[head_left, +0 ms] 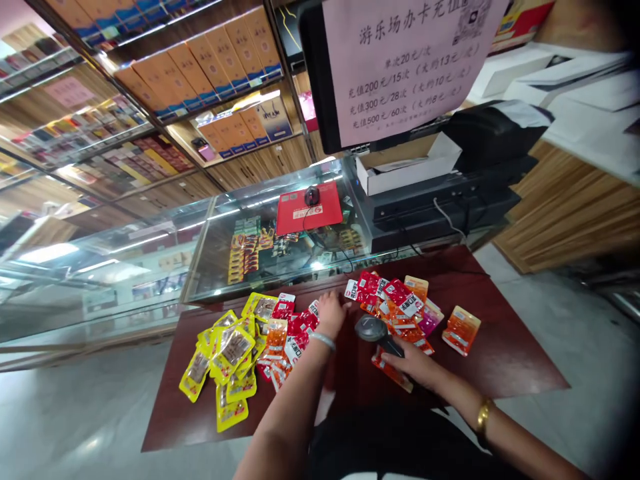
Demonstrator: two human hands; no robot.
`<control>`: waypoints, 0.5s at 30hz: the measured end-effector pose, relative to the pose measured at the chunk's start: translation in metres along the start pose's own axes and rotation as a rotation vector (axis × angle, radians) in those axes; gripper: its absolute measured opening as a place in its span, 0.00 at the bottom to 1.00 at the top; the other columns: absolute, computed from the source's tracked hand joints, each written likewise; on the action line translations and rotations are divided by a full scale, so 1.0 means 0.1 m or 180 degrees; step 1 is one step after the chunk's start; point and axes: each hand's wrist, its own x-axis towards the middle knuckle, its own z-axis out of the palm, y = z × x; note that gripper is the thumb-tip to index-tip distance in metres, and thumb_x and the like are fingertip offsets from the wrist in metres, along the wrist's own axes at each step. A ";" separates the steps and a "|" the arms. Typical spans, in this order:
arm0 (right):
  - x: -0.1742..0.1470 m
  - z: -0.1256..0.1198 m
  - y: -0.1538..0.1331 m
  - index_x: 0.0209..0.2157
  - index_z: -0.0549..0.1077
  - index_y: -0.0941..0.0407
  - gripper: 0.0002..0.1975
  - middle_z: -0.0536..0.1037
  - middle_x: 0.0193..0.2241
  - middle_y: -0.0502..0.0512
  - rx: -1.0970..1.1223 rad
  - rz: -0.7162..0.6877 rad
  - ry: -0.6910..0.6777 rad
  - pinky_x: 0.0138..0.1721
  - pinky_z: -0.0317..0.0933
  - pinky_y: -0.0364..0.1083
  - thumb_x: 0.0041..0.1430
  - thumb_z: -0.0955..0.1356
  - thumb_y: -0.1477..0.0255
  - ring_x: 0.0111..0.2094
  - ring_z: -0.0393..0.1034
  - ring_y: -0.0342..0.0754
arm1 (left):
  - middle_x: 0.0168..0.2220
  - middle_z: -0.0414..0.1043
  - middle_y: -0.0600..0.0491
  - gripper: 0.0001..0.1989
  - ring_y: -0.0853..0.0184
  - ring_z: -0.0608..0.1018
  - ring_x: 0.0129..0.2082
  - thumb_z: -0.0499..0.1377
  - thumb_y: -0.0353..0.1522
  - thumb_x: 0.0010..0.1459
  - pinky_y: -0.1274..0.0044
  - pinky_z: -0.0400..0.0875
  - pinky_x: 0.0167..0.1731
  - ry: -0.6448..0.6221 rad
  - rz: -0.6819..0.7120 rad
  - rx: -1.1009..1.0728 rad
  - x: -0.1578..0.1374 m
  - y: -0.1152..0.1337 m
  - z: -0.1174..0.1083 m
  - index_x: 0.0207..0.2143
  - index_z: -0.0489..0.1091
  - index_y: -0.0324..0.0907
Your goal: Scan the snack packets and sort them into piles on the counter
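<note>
My right hand grips the handle of a dark barcode scanner, its head pointing left over the table. Under and beside the scanner lies an orange snack packet. My left hand is on the table, fingers forward and thumb apart, with nothing visible in it. It is at the right edge of a pile of red and orange snack packets. Just beyond the scanner is a second pile of red, orange and pink packets. A single orange packet lies apart at the right.
Yellow snack packets are heaped at the table's left. Behind the dark red table stands a glass counter with a red mouse pad and a mouse. A monitor with a pink notice stands at the back right.
</note>
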 end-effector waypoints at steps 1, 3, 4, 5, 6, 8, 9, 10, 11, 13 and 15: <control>0.00 -0.03 0.01 0.40 0.73 0.56 0.22 0.79 0.36 0.56 0.0033 0.0026 0.0061 0.45 0.65 0.52 0.52 0.70 0.53 0.40 0.73 0.56 | 0.51 0.68 0.41 0.33 0.54 0.69 0.52 0.64 0.42 0.53 0.69 0.60 0.51 -0.0059 0.0058 -0.0015 0.12 0.11 0.05 0.59 0.62 0.44; 0.00 -0.07 0.01 0.41 0.73 0.55 0.23 0.79 0.35 0.55 0.0101 0.0074 0.0163 0.42 0.66 0.51 0.51 0.70 0.52 0.37 0.73 0.54 | 0.56 0.64 0.41 0.39 0.52 0.68 0.54 0.67 0.40 0.49 0.67 0.60 0.51 -0.0176 0.0184 0.0063 0.31 0.27 0.11 0.63 0.57 0.49; 0.00 -0.09 0.01 0.42 0.72 0.55 0.24 0.78 0.33 0.54 0.0146 0.0151 0.0189 0.38 0.66 0.50 0.51 0.70 0.51 0.34 0.72 0.52 | 0.58 0.62 0.42 0.41 0.51 0.67 0.55 0.67 0.39 0.48 0.67 0.60 0.51 -0.0237 0.0245 0.0136 0.37 0.32 0.12 0.63 0.56 0.51; 0.00 -0.11 0.01 0.43 0.72 0.56 0.26 0.77 0.30 0.53 0.0203 0.0259 0.0190 0.33 0.66 0.48 0.51 0.69 0.50 0.29 0.71 0.50 | 0.59 0.60 0.42 0.41 0.51 0.66 0.55 0.68 0.39 0.47 0.66 0.61 0.51 -0.0289 0.0302 0.0218 0.42 0.35 0.12 0.62 0.57 0.52; 0.00 -0.12 0.01 0.43 0.72 0.56 0.26 0.76 0.27 0.51 0.0266 0.0375 0.0176 0.28 0.64 0.46 0.52 0.69 0.50 0.24 0.68 0.47 | 0.59 0.59 0.42 0.39 0.51 0.66 0.55 0.67 0.39 0.48 0.66 0.60 0.51 -0.0329 0.0357 0.0301 0.45 0.36 0.11 0.61 0.58 0.51; 0.00 -0.15 0.03 0.44 0.71 0.56 0.28 0.72 0.21 0.47 0.0389 0.0547 0.0153 0.20 0.58 0.43 0.52 0.68 0.49 0.16 0.61 0.42 | 0.58 0.60 0.41 0.33 0.52 0.65 0.55 0.65 0.39 0.50 0.66 0.60 0.52 -0.0365 0.0441 0.0465 0.45 0.33 0.09 0.58 0.61 0.46; 0.01 -0.15 0.04 0.45 0.71 0.56 0.28 0.71 0.20 0.45 0.0444 0.0569 0.0147 0.18 0.56 0.42 0.52 0.68 0.49 0.15 0.59 0.41 | 0.57 0.61 0.40 0.31 0.52 0.65 0.55 0.65 0.38 0.50 0.66 0.60 0.52 -0.0370 0.0481 0.0540 0.42 0.30 0.08 0.56 0.63 0.42; 0.01 -0.16 0.05 0.46 0.70 0.56 0.28 0.70 0.19 0.45 0.0497 0.0554 0.0144 0.17 0.54 0.42 0.52 0.69 0.49 0.14 0.57 0.40 | 0.56 0.63 0.38 0.29 0.52 0.66 0.55 0.64 0.38 0.51 0.66 0.60 0.52 -0.0373 0.0518 0.0608 0.38 0.25 0.08 0.55 0.63 0.40; 0.00 -0.17 0.06 0.47 0.70 0.56 0.28 0.70 0.20 0.45 0.0552 0.0534 0.0146 0.17 0.53 0.41 0.52 0.69 0.50 0.14 0.57 0.40 | 0.54 0.65 0.38 0.27 0.53 0.67 0.55 0.63 0.37 0.52 0.66 0.60 0.52 -0.0381 0.0538 0.0660 0.32 0.20 0.08 0.53 0.64 0.38; 0.00 -0.18 0.08 0.48 0.69 0.55 0.28 0.69 0.20 0.44 0.0655 0.0538 0.0133 0.17 0.53 0.41 0.52 0.69 0.51 0.14 0.57 0.39 | 0.49 0.69 0.38 0.24 0.54 0.70 0.52 0.63 0.37 0.53 0.67 0.61 0.51 -0.0420 0.0504 0.0678 0.17 0.07 0.10 0.51 0.64 0.36; -0.02 -0.17 0.09 0.47 0.69 0.55 0.26 0.66 0.18 0.42 0.0702 0.0538 0.0088 0.17 0.53 0.40 0.53 0.69 0.51 0.14 0.56 0.39 | 0.44 0.73 0.40 0.20 0.56 0.74 0.48 0.62 0.36 0.55 0.69 0.62 0.49 -0.0542 0.0387 0.0551 0.02 -0.05 0.12 0.48 0.66 0.37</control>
